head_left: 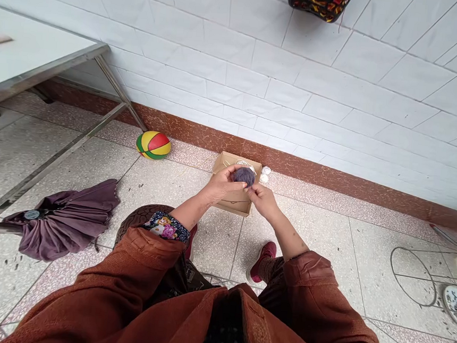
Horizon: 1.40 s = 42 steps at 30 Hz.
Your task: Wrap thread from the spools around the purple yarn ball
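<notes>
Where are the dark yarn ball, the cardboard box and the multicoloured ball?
Dark yarn ball [244,176]: head view, middle of its wound strands.
Cardboard box [233,209]: head view, its near wall.
Multicoloured ball [153,145]: head view, middle of its surface.

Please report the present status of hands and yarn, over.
Left hand holding purple-grey yarn ball. Right hand at its lower edge. Open cardboard box beneath.

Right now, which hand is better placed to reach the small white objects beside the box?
Probably the right hand: it's nearer the small white objects, right of the box, and seems only to pinch at the yarn ball's edge. The left hand cradles that ball.
</notes>
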Motion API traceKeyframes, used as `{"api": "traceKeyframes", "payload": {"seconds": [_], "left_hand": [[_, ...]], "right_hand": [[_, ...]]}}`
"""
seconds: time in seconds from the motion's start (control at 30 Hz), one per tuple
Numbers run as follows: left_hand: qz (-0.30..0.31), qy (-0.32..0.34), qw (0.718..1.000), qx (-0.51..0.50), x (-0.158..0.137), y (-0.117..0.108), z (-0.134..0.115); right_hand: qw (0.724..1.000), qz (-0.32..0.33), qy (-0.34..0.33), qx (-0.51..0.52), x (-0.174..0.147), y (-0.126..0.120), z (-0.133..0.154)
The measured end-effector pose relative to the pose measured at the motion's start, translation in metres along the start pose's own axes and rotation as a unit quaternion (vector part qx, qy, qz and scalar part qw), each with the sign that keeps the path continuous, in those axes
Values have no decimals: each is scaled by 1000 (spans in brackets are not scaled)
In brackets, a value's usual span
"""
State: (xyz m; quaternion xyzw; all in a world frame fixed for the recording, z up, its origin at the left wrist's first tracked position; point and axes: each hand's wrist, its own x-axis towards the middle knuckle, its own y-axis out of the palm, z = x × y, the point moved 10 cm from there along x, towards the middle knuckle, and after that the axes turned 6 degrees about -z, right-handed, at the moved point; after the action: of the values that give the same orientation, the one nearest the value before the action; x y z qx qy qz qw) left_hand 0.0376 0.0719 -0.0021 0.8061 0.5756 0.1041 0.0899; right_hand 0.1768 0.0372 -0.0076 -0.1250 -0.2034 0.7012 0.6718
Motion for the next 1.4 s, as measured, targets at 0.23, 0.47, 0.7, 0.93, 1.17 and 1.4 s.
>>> {"api": "traceKeyframes", "payload": {"seconds": [0.23, 0.47, 0.7, 0.93, 1.17, 1.4], "left_hand": [[-49, 30, 989, 137, 7, -17, 6], [82, 62, 979, 175, -10, 19, 1], [139, -72, 987, -31, -24, 35, 11], [73, -90, 984, -135, -14, 23, 12], [-22, -34, 999, 0, -7, -5, 8], [-72, -29, 995, 65, 1, -20, 16]], "right_hand": [[990, 81, -114, 26, -21, 8, 50], [989, -81, -64, 106, -2, -46, 33], [990, -139, 17, 34, 9, -48, -6], [994, -66, 12, -89, 3, -15, -13], [993, 3, -48, -107, -3, 6, 4], [986, 122, -100, 47, -17, 14, 44]]}}
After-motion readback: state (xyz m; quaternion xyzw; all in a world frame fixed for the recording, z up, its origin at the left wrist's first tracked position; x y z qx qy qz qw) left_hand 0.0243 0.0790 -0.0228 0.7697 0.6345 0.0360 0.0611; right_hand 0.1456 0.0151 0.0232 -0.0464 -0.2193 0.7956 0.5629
